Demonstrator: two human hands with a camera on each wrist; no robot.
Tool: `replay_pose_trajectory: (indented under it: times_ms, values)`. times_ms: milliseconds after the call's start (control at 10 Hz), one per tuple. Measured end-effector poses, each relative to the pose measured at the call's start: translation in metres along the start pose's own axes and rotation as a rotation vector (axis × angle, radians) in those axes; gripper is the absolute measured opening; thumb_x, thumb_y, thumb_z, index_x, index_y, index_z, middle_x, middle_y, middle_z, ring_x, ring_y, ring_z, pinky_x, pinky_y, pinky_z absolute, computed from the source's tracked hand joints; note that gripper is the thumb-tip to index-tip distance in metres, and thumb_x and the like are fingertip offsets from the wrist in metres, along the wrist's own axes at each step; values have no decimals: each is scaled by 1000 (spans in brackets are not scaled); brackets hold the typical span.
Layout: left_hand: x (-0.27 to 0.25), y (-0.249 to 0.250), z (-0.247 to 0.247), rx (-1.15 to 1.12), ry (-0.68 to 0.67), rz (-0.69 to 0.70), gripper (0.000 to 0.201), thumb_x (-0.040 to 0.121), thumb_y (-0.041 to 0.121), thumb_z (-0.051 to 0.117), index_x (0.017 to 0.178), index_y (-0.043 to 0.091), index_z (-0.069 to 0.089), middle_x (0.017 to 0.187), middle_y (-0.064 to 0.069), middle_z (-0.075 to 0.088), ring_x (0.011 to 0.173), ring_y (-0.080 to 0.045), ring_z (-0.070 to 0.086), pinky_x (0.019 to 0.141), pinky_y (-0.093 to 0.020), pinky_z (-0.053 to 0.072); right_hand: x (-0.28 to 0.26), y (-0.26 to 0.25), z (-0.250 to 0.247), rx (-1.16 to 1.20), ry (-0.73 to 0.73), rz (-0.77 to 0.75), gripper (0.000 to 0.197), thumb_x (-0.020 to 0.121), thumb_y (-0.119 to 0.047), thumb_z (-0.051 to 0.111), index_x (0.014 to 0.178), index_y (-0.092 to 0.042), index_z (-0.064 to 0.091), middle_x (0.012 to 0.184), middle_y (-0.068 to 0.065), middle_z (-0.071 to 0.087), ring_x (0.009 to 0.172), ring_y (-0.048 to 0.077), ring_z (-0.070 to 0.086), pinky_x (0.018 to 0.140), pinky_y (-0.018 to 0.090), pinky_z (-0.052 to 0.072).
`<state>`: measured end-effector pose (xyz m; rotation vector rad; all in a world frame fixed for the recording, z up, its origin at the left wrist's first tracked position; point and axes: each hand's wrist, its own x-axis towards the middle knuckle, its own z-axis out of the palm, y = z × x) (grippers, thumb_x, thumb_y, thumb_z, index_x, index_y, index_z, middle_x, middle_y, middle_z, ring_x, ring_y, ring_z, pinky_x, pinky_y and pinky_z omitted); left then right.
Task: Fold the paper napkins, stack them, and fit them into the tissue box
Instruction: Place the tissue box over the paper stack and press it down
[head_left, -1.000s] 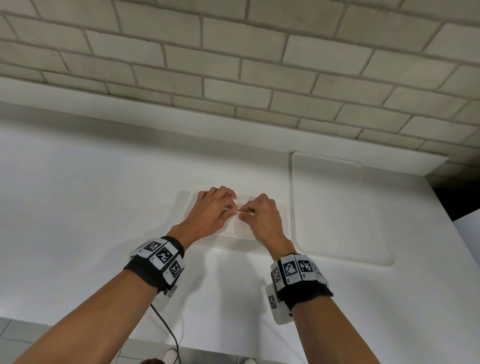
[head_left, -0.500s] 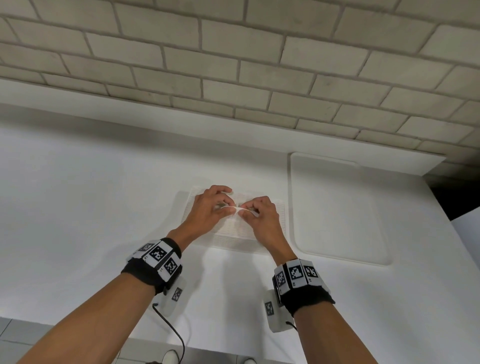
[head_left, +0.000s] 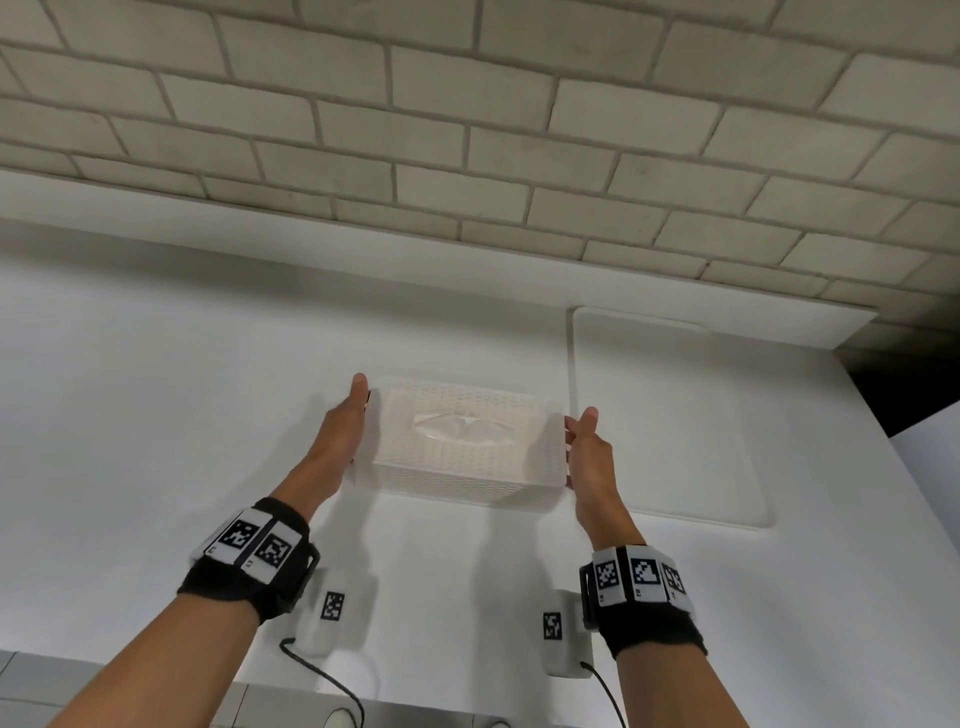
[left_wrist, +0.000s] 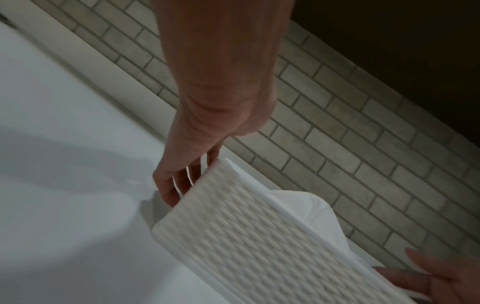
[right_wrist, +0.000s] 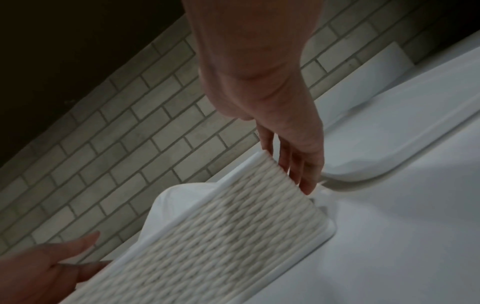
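The left hand (head_left: 340, 434) lay flat against the left end of the tissue box (head_left: 467, 441), its fingers (left_wrist: 179, 181) straight and pointing down along the end wall, the thumb raised above the lid's edge. The right hand (head_left: 589, 457) mirrored it at the box's right end, fingers (right_wrist: 298, 164) likewise extended and pressed to the woven-textured wall, curled round nothing. So the box sat pinned between two opened palms, lid on, resting on the white counter (head_left: 156, 415). A tuft of white napkin (head_left: 465, 427) showed in the slot at the middle of the box's lid; in both wrist views it rose as a soft fold above the lid's rim. Whether the box was lifted off the counter or merely steadied could not be told. Just to the right of the box, beyond the right hand, lay a flat white tray (head_left: 675, 415) with rounded corners. Behind the box ran a low white ledge, and above that a wall of pale grey brick (head_left: 467, 130). Nearer the person than the box, both wrists wore black bands with printed marker tags (head_left: 254, 543).
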<state>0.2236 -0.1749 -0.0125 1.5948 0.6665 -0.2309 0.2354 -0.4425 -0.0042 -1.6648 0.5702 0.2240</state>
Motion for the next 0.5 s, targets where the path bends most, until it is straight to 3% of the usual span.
replay_pose_trajectory:
  times_ms: [100,300,400,500]
  values:
    - [9,2,0,-1,8,-11,75,89,72,22,140,23,48,135,-5,57,121,-28,53,107,-44,39,3,-5,2,20,-5,0,61,101,-53,15,123,-19,61,106,1,64,104,24,58,97,41,47]
    - [13,7,-1,-2,7,-34,80,86,76,23,144,25,42,146,-7,48,132,-31,45,114,-50,31,7,-7,3,70,-13,16,58,101,-52,18,120,-20,63,94,-7,65,101,22,60,90,37,47]
    - [10,9,2,22,21,-5,74,91,71,24,143,23,43,144,-8,49,130,-31,46,112,-48,33,7,-8,3,73,-18,19,58,102,-52,20,124,-17,61,100,-3,66,103,23,60,91,37,48]
    - [5,9,-2,30,97,61,70,96,64,22,147,19,38,150,-7,43,136,-29,41,113,-44,30,12,-2,-1,76,28,-3,60,101,-53,24,132,-15,56,120,5,65,113,25,59,100,42,47]
